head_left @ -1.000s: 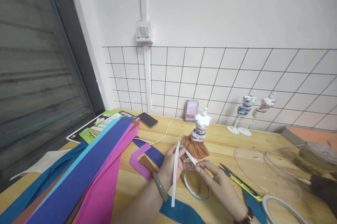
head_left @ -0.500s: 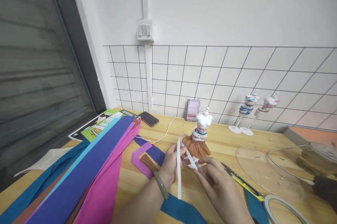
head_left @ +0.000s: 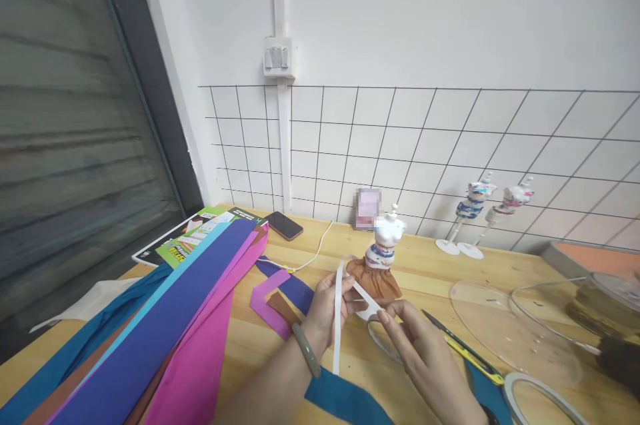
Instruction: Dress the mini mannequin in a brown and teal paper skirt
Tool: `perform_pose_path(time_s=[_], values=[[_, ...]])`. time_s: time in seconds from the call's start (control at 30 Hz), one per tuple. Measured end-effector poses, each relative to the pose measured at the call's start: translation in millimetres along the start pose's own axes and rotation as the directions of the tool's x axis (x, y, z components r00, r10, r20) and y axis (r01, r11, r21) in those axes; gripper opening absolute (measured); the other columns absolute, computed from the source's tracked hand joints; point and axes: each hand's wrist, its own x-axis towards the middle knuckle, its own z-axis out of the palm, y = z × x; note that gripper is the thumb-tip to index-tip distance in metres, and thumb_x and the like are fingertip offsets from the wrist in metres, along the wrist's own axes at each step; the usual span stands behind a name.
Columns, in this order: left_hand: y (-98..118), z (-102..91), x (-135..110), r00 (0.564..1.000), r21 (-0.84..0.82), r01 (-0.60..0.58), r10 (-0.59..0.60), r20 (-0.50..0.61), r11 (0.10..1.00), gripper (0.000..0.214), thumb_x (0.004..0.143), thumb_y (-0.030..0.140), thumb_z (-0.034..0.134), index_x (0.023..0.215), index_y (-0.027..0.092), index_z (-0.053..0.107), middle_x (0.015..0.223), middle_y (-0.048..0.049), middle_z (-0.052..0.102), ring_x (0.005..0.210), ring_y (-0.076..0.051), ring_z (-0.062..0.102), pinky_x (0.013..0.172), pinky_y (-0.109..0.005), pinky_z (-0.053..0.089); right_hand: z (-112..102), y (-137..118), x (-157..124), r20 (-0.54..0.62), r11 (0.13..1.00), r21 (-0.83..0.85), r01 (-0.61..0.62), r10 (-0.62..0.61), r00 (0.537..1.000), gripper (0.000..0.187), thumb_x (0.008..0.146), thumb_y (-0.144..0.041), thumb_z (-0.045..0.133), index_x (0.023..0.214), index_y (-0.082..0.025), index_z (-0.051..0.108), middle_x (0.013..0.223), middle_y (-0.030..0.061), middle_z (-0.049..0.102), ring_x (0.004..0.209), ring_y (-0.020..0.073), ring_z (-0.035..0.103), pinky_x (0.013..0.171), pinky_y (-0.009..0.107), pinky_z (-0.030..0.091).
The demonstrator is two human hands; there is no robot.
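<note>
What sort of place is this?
Likely a sewing or craft workspace, judging by the miniature dress form in a brown skirt, the long coloured strips, apparently fabric, heaped on the wooden table, and the white strip held in the left hand and right hand.

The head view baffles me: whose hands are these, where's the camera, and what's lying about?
There's no machine: a person works bare-handed, and the picture comes from a camera worn on their head, looking forward and down. The left hand and right hand hold a narrow white strip between them. Just beyond is a small white mannequin torso wearing a brown fabric skirt. On the pale wooden table, long coloured fabric strips lie to the left, a slim yellow-and-black tool to the right.
</note>
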Motion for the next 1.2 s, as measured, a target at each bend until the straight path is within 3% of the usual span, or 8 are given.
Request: perform_pose_path(time_s=[0.47, 0.63, 0.8, 1.03, 1.2], values=[[-1.3, -1.5, -0.6, 1.000, 0.058, -0.015, 0.015, 0.005, 0.998, 0.017, 0.069, 0.025, 0.063, 0.079, 0.014, 0.054, 0.071, -0.0047, 0.061, 0.066, -0.015, 0.061, 0.061, -0.026, 0.049, 4.9, 11.2, 7.6, -0.127, 0.994, -0.019, -0.104, 0.100, 0.987, 0.027, 0.080, -0.044, 0.040, 0.065, -0.022, 0.045, 0.050, -0.0050, 0.043, 0.041, 0.0101, 0.038, 0.039, 0.020, 0.032], [-3.9, -2.8, 0.1, 1.000, 0.076, -0.017, 0.019, -0.023, 0.997, 0.019, 0.068, 0.026, 0.064, 0.078, 0.014, 0.053, 0.067, -0.0037, 0.061, 0.062, -0.015, 0.061, 0.054, -0.023, 0.047, 5.5, 14.1, 7.7, -0.118, 0.987, 0.006, -0.160, 0.160, 0.980, 0.031, 0.079, -0.047, 0.041, 0.061, -0.022, 0.042, 0.048, -0.0053, 0.042, 0.040, 0.0101, 0.037, 0.038, 0.020, 0.031], [-3.6, -1.0, -0.1, 0.999, 0.091, -0.014, 0.018, -0.039, 0.996, 0.020, 0.067, 0.026, 0.065, 0.077, 0.014, 0.052, 0.063, -0.0028, 0.060, 0.059, -0.016, 0.061, 0.050, -0.022, 0.046, 10.3, 18.6, 13.4, -0.116, 0.977, 0.096, -0.190, 0.200, 0.973, 0.033, 0.076, -0.050, 0.044, 0.059, -0.021, 0.043, 0.054, -0.0020, 0.052, 0.044, 0.0108, 0.041, 0.039, 0.021, 0.032], [-5.3, -0.8, -0.3, 0.996, 0.136, -0.009, 0.021, -0.084, 0.991, 0.020, 0.070, 0.029, 0.062, 0.077, 0.013, 0.052, 0.063, -0.0042, 0.061, 0.058, -0.016, 0.061, 0.045, -0.020, 0.044, 15.0, 18.1, 22.7, -0.095, 0.940, 0.199, -0.276, 0.299, 0.950, 0.037, 0.072, -0.053, 0.048, 0.054, -0.022, 0.038, 0.037, -0.0085, 0.033, 0.034, 0.0088, 0.029, 0.035, 0.021, 0.024], [-9.1, -4.3, 0.7, 0.994, 0.109, -0.013, 0.025, -0.110, 0.994, 0.019, 0.069, 0.029, 0.062, 0.073, 0.013, 0.052, 0.060, -0.0041, 0.061, 0.054, -0.015, 0.061, 0.048, -0.022, 0.046, 16.4, 16.9, 23.1, -0.078, 0.915, 0.279, -0.292, 0.324, 0.943, 0.036, 0.070, -0.052, 0.050, 0.054, -0.022, 0.039, 0.040, -0.0070, 0.040, 0.034, 0.0077, 0.029, 0.036, 0.021, 0.024]])
